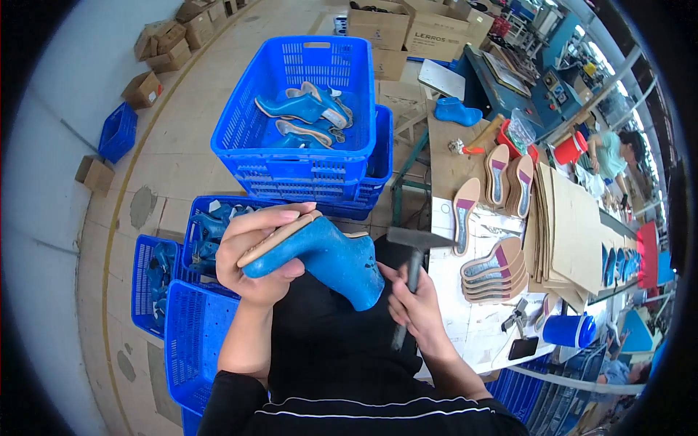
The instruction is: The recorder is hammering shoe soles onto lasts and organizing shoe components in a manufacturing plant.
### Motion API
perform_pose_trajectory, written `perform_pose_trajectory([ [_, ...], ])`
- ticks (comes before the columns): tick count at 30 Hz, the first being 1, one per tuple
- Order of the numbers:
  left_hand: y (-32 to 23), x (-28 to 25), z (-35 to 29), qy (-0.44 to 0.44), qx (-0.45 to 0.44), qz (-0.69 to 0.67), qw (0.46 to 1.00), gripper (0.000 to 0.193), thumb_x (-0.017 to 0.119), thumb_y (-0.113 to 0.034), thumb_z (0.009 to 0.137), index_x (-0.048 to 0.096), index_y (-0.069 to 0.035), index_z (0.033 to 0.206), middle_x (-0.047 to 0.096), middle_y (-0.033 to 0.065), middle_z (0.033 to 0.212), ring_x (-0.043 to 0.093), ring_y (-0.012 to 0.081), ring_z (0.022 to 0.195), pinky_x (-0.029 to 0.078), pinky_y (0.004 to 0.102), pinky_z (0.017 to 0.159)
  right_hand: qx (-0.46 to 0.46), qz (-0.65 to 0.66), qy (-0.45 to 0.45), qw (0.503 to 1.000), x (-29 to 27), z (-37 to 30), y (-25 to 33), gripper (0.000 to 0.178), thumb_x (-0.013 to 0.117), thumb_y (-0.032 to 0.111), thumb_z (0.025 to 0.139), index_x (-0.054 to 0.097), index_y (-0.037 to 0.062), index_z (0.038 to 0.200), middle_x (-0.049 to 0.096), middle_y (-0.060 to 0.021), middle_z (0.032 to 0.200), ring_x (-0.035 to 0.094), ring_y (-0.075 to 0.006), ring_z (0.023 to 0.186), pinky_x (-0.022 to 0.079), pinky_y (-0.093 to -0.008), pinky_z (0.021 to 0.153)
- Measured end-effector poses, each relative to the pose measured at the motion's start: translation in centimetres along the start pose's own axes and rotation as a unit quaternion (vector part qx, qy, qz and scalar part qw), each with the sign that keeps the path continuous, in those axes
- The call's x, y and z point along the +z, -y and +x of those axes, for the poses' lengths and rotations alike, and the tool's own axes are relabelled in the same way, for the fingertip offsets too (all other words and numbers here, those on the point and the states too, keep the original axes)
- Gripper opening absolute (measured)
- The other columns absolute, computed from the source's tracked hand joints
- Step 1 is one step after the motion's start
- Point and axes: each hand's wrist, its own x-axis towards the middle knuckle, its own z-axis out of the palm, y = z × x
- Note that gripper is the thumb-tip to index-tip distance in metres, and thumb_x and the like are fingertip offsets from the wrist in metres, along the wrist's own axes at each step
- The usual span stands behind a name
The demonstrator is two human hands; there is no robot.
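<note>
A blue shoe last [316, 251] with a tan insole along its sole is held in front of me, toe to the left and tilted. My left hand [251, 254] wraps round its toe end. In my right hand [414, 301] is a hammer [416, 247], gripped by its dark handle with the metal head up. The hammer head is just right of the last's heel end, apart from it. My right index finger and thumb are close to the last; whether they touch it I cannot tell.
A blue crate [294, 156] with several lasts stands ahead, and more blue crates [196, 341] sit at left. On the workbench [443, 211] at right lie stacked insoles [494, 272], cardboard sheets [571, 225], a blue last [456, 111] and a blue jug [568, 330]. A person [614, 156] is beyond.
</note>
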Motion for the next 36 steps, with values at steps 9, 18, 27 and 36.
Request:
perform_pose_trajectory([
  [9,0.2,-2.6,-1.3,-0.069,-0.049,-0.032,0.996,0.068,0.081,-0.063,0.089,0.055,-0.007,0.116,0.059,0.0253,0.139,0.06,0.0462,0.131,0.049,0.058,0.112,-0.062,-0.092,0.014,0.994,1.6,3.6,-1.9,0.043,0.085,0.001,0.091,0.045,0.0131,0.1,0.062,-0.0054,0.092,0.052,-0.0064,0.049,0.037,-0.0235,0.04],
  [18,0.1,-2.5,-5.4,-0.275,-0.247,-0.416,0.831,0.067,0.043,-0.078,0.102,0.053,-0.013,0.089,0.067,0.0181,0.127,0.052,0.0361,0.14,0.028,0.0597,0.127,-0.179,-0.142,-0.019,0.973,-0.9,5.6,-6.0,0.048,0.084,-0.01,0.087,0.042,0.0126,0.092,0.056,-0.0033,0.084,0.054,-0.0071,0.05,0.039,-0.0232,0.041],
  [27,0.5,-3.0,-6.4,-0.255,-0.236,-0.534,0.771,0.07,0.039,-0.069,0.108,0.045,-0.014,0.066,0.047,0.0025,0.076,0.049,0.0207,0.087,0.035,0.0483,0.117,-0.23,-0.301,-0.031,0.925,-4.1,4.8,-6.8,0.044,0.084,-0.008,0.088,0.044,0.0117,0.081,0.057,0.0015,0.068,0.054,-0.0059,0.051,0.037,-0.0222,0.046],
  [36,1.3,-3.6,-9.5,-0.23,-0.22,-0.561,0.764,0.074,0.03,-0.067,0.111,0.051,-0.016,0.062,0.051,0.0014,0.068,0.049,0.0186,0.082,0.039,0.0412,0.103,-0.178,-0.364,-0.036,0.914,-1.4,-2.4,2.5,0.045,0.051,0.046,0.114,0.052,0.0051,0.094,0.073,-0.0124,0.091,0.047,-0.0047,0.046,0.032,-0.0208,0.043],
])
